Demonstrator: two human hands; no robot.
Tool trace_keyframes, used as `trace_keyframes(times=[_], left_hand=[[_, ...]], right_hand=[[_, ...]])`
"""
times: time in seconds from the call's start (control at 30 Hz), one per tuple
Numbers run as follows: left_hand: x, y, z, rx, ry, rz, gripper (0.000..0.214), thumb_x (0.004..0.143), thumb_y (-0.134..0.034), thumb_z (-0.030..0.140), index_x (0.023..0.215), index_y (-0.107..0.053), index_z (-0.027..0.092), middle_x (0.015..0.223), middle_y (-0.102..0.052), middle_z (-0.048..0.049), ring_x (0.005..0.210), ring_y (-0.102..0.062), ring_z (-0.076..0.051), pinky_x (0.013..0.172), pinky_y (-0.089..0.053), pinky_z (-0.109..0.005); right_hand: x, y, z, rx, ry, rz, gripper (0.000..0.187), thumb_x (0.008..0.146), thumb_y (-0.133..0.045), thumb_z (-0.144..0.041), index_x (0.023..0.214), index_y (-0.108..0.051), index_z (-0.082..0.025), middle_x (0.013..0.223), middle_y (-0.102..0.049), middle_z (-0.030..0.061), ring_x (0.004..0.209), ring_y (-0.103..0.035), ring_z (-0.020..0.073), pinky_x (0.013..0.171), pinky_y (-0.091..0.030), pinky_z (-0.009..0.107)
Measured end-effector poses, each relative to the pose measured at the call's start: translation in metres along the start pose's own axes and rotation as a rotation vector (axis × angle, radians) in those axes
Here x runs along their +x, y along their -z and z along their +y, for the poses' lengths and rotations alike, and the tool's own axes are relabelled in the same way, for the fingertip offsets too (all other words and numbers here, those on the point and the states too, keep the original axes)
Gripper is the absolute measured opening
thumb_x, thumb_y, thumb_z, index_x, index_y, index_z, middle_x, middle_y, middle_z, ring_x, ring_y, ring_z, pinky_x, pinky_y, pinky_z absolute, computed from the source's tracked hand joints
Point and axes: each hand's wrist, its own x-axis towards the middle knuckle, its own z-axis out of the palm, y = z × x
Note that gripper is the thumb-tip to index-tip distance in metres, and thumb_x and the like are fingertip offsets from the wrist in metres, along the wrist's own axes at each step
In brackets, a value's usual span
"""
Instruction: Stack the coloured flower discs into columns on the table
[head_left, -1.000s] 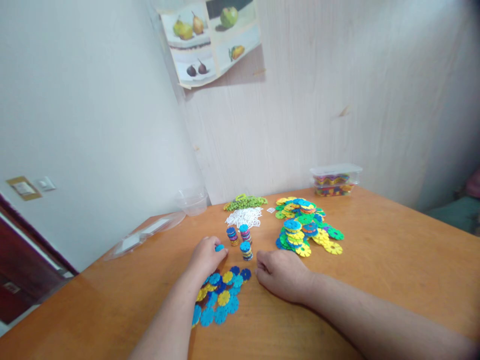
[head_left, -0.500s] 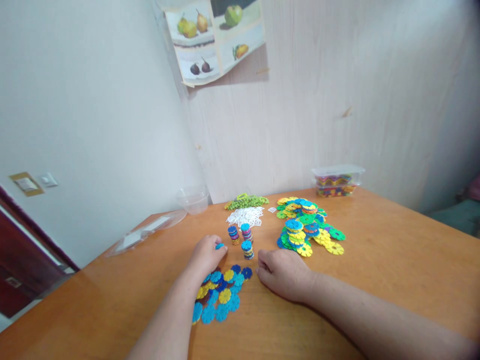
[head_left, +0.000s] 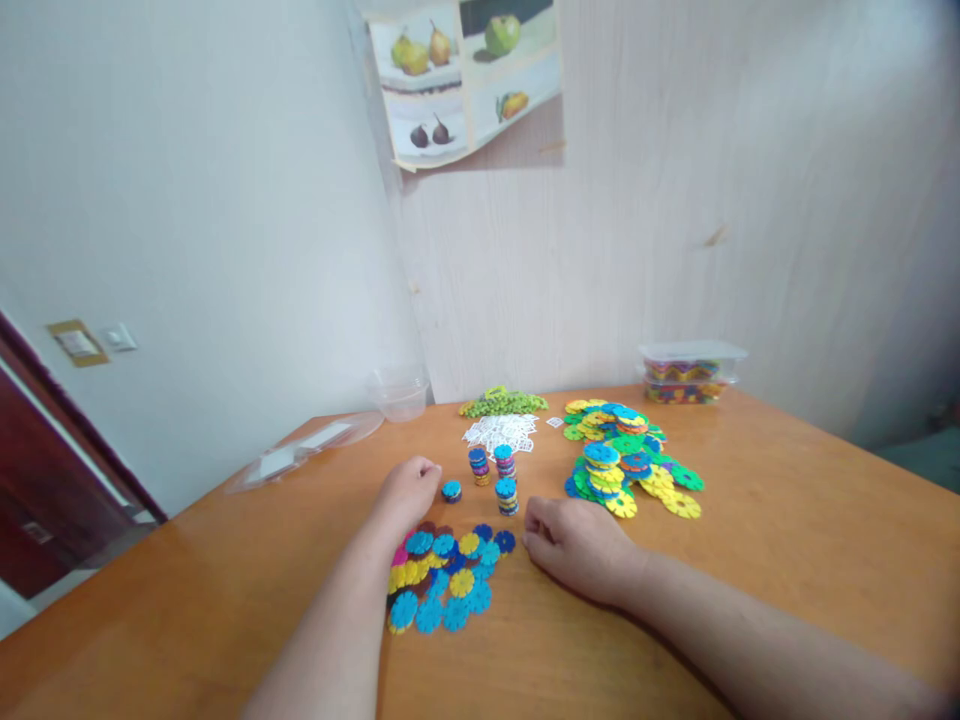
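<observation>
My left hand [head_left: 409, 490] rests curled on the wooden table [head_left: 787, 520], its fingertips just left of a short blue-topped disc stack [head_left: 451, 490], not touching it. Three taller stacks of coloured discs [head_left: 505, 494] stand right of that. A flat spread of blue and yellow flower-shaped discs [head_left: 442, 585] lies between my forearms. My right hand [head_left: 574, 545] lies loosely fisted on the table, right of this spread, and I see nothing in it.
A bigger heap of green, yellow and blue discs [head_left: 630, 460] lies to the right. White pieces [head_left: 499, 432] and green pieces [head_left: 502, 403] sit behind the stacks. A lidded box of pieces [head_left: 690, 370], a clear tub [head_left: 399, 395] and a clear lid [head_left: 304, 450] stand near the wall.
My left hand held a blue disc by its fingertips; now that disc sits on a short stack on the table and the hand has drawn slightly away. The view shifted a little.
</observation>
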Motion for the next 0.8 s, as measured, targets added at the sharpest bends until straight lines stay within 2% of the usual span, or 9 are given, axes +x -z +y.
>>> trace_keyframes(times=[0.1, 0.3, 0.47, 0.57, 0.67, 0.73, 0.8], left_hand=[[0.0, 0.003, -0.003, -0.055, 0.051, -0.02, 0.023, 0.081, -0.045, 0.032, 0.074, -0.061, 0.017, 0.073, -0.066, -0.0034, 0.067, -0.058, -0.015, 0.057, -0.037, -0.022], [-0.009, 0.003, 0.0, -0.048, 0.034, -0.133, 0.014, 0.07, -0.052, 0.026, 0.066, -0.061, 0.016, 0.059, -0.055, 0.0019, 0.058, -0.049, -0.012, 0.051, -0.029, -0.022], [-0.011, 0.003, 0.0, -0.04, 0.058, -0.175, 0.015, 0.069, -0.053, 0.026, 0.062, -0.061, 0.016, 0.053, -0.05, 0.0027, 0.052, -0.043, -0.011, 0.048, -0.026, -0.023], [-0.011, 0.002, -0.003, -0.055, 0.059, -0.192, 0.012, 0.069, -0.054, 0.023, 0.066, -0.064, 0.016, 0.052, -0.05, 0.0029, 0.051, -0.043, -0.011, 0.048, -0.028, -0.023], [-0.01, 0.0, -0.006, -0.065, 0.067, -0.207, 0.011, 0.066, -0.057, 0.019, 0.071, -0.067, 0.016, 0.053, -0.052, 0.0031, 0.051, -0.045, -0.011, 0.049, -0.029, -0.022], [-0.008, -0.002, -0.009, -0.066, 0.068, -0.208, 0.012, 0.064, -0.06, 0.018, 0.072, -0.068, 0.016, 0.053, -0.053, 0.0029, 0.051, -0.047, -0.011, 0.049, -0.03, -0.022], [-0.005, -0.003, -0.012, -0.067, 0.049, -0.195, 0.012, 0.064, -0.062, 0.018, 0.073, -0.069, 0.016, 0.055, -0.055, 0.0025, 0.052, -0.049, -0.011, 0.05, -0.032, -0.022]], right_hand=[[0.0, 0.0, -0.002, 0.025, 0.006, 0.007, 0.018, 0.085, -0.049, -0.032, 0.092, -0.064, -0.025, 0.082, -0.071, 0.0002, 0.073, -0.064, 0.0162, 0.059, -0.03, 0.024], [0.0, -0.002, -0.006, 0.011, 0.01, -0.006, 0.027, 0.086, -0.049, -0.037, 0.105, -0.066, -0.027, 0.09, -0.073, 0.0022, 0.077, -0.065, 0.0178, 0.064, -0.036, 0.025], [-0.003, -0.001, -0.016, 0.043, 0.019, -0.021, 0.026, 0.088, -0.045, -0.033, 0.1, -0.068, -0.026, 0.09, -0.073, 0.0029, 0.082, -0.066, 0.0184, 0.067, -0.038, 0.025], [-0.007, -0.003, -0.027, 0.148, 0.02, 0.005, 0.028, 0.089, -0.043, -0.029, 0.102, -0.067, -0.025, 0.089, -0.073, 0.003, 0.08, -0.066, 0.0182, 0.068, -0.04, 0.025], [-0.007, -0.004, -0.041, 0.349, -0.016, 0.004, 0.034, 0.087, -0.044, -0.026, 0.114, -0.064, -0.023, 0.095, -0.072, 0.0039, 0.083, -0.065, 0.0181, 0.071, -0.043, 0.025], [-0.003, -0.003, -0.053, 0.505, -0.083, -0.059, 0.043, 0.083, -0.046, -0.022, 0.124, -0.058, -0.02, 0.1, -0.071, 0.0051, 0.084, -0.064, 0.017, 0.07, -0.045, 0.024], [0.004, -0.001, -0.064, 0.587, -0.198, -0.141, 0.053, 0.08, -0.047, -0.02, 0.132, -0.052, -0.019, 0.093, -0.071, 0.0046, 0.075, -0.064, 0.0153, 0.062, -0.045, 0.023]])
